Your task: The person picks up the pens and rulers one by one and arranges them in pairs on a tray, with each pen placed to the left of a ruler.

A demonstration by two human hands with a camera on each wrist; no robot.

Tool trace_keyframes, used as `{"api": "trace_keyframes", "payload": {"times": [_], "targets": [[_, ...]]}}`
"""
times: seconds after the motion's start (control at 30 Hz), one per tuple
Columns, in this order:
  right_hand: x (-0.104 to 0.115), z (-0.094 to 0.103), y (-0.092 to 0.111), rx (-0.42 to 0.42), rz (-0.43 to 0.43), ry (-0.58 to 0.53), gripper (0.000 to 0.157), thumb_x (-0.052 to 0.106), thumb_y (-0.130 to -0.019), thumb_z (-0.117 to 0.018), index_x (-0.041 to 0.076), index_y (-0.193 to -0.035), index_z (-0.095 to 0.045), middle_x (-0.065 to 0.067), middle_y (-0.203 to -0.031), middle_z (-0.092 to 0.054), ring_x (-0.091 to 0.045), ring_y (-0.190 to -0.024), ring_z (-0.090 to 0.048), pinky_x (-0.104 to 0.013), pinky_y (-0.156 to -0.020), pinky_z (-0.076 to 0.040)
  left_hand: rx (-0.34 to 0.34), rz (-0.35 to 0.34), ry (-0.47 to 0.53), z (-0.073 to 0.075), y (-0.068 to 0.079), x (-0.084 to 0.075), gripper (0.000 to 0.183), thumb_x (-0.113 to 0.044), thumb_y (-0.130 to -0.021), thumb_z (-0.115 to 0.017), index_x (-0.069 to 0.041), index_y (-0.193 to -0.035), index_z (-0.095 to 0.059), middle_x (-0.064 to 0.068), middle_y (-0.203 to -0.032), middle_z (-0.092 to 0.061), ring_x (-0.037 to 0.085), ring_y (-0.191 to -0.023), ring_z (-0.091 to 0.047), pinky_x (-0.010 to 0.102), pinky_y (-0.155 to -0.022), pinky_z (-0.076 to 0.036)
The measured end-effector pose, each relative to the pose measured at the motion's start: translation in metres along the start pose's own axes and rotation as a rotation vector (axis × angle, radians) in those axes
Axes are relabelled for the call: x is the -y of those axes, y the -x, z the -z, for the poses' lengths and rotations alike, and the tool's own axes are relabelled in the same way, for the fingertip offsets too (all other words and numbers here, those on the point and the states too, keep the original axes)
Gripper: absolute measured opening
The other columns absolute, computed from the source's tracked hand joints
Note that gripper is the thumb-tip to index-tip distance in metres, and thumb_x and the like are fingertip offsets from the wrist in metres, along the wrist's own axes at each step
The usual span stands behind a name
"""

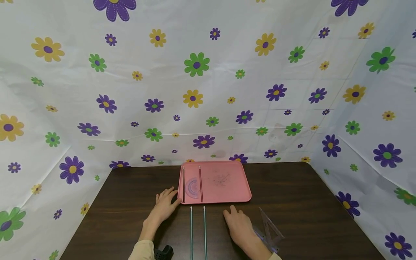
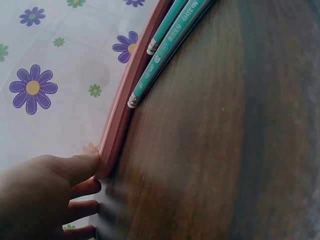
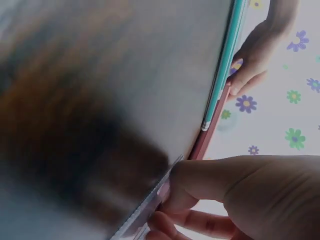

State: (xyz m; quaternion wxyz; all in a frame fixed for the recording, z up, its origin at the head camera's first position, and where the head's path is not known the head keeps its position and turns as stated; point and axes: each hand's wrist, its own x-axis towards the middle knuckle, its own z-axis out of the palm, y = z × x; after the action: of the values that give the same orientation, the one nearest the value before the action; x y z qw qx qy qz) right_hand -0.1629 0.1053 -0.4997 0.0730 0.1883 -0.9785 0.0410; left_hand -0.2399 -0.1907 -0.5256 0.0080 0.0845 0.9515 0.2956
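Note:
A pink tray [image 1: 224, 198] lies at the back of the table. On its left part are two thin dark sticks [image 1: 200, 184] with a clear protractor [image 1: 192, 188] between them. My left hand [image 1: 164, 205] touches the tray's front left corner, thumb at the front rim, the other fingers along the left side. Two green pencils [image 1: 205, 231] with white eraser ends lie side by side, pointing at the tray. To their right my right hand [image 1: 240, 225] rests low over the table, fingers loosely bent. A clear set square [image 1: 272, 229] lies just right of it, overlapping the fingertips in the right wrist view.
A bluish clear piece [image 1: 260, 234] shows partly from under the right wrist, beside the set square. The dark wooden table [image 1: 302, 202] extends on both sides. White flowered cloth [image 1: 224, 72] hangs behind it and at the sides.

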Motion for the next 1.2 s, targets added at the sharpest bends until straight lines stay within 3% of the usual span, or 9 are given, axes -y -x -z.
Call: {"api": "trace_keyframes", "payload": {"times": [0.4, 0.7, 0.93, 1.2], "targets": [[-0.011, 0.023, 0.007, 0.15, -0.052, -0.21, 0.039, -0.001, -0.073, -0.078, 0.001, -0.11, -0.067, -0.013, -0.099, -0.062, -0.033, -0.088, -0.061, -0.044, -0.066, -0.056, 0.002, 0.001, 0.003, 0.001, -0.001, -0.001, 0.053, -0.037, -0.099, -0.059, -0.004, -0.14, -0.055, 0.024, -0.153, -0.042, 0.05, -0.144, -0.029, 0.074, -0.113, -0.011], [-0.012, 0.017, 0.008, 0.094, -0.039, -0.132, 0.033, -0.01, -0.07, -0.078, 0.001, -0.099, -0.066, -0.016, -0.089, -0.061, -0.031, -0.073, -0.062, -0.042, -0.057, -0.055, -0.002, -0.001, -0.002, 0.0, 0.0, 0.0, 0.051, -0.035, -0.099, -0.06, -0.004, -0.139, -0.056, 0.023, -0.152, -0.042, 0.05, -0.144, -0.03, 0.074, -0.113, -0.012], [-0.004, 0.008, 0.005, 0.096, -0.031, -0.01, 0.05, -0.003, -0.07, -0.085, 0.003, -0.114, -0.063, -0.021, -0.093, -0.06, -0.036, -0.074, -0.062, -0.043, -0.054, -0.056, -0.003, -0.006, -0.005, 0.0, -0.001, 0.001, 0.052, -0.036, -0.099, -0.06, -0.003, -0.139, -0.056, 0.024, -0.152, -0.042, 0.05, -0.144, -0.03, 0.074, -0.113, -0.013], [0.0, 0.007, 0.006, 0.082, -0.048, 0.008, 0.057, -0.003, -0.071, -0.084, 0.005, -0.123, -0.063, -0.021, -0.1, -0.061, -0.038, -0.076, -0.063, -0.043, -0.053, -0.056, -0.007, -0.008, -0.013, -0.001, -0.001, 0.002, 0.05, -0.035, -0.098, -0.061, -0.004, -0.138, -0.057, 0.024, -0.152, -0.043, 0.05, -0.143, -0.031, 0.074, -0.113, -0.014]]}}
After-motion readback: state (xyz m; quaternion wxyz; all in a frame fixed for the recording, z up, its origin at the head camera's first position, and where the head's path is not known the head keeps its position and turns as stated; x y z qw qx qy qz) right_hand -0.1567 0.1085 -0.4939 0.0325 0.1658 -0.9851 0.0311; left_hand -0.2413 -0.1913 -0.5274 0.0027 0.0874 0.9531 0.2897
